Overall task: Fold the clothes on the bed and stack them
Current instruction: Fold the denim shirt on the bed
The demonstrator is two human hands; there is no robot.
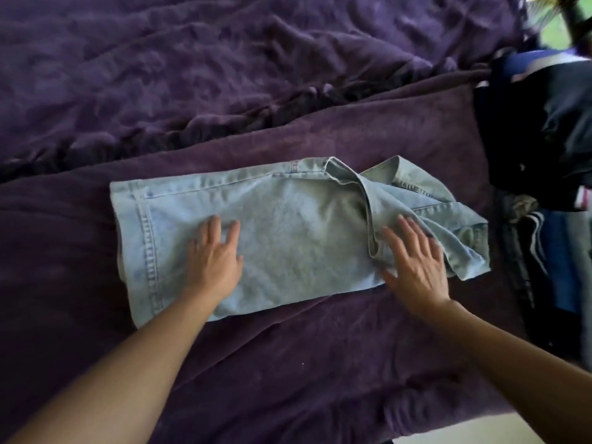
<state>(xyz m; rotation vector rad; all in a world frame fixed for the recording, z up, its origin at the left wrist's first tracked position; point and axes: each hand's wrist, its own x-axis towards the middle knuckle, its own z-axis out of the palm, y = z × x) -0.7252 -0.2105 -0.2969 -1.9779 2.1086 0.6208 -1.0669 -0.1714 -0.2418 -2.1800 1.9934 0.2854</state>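
Carefully, I'm pressing left hand [214, 262] and right hand [416, 270] flat on the denim [298, 241], fingers [234, 232] spread, gripping nothing; the bunch beyond my right fingers is threatening a lumpy fold.

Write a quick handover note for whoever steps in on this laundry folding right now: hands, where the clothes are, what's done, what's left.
Left hand: flat, fingers straight, pressing on the left half of the denim garment.
Right hand: flat, fingers spread, on its right part beside the bunched end.
The denim garment lies lengthwise on the purple blanket, folded into a long strip. Its right end is rumpled.
Dark clothes are heaped at the bed's right edge.
Done: first lengthwise fold.
Left: smooth the right end, fold the strip down, then fold the heap and stack everything. No folded stack is in view.
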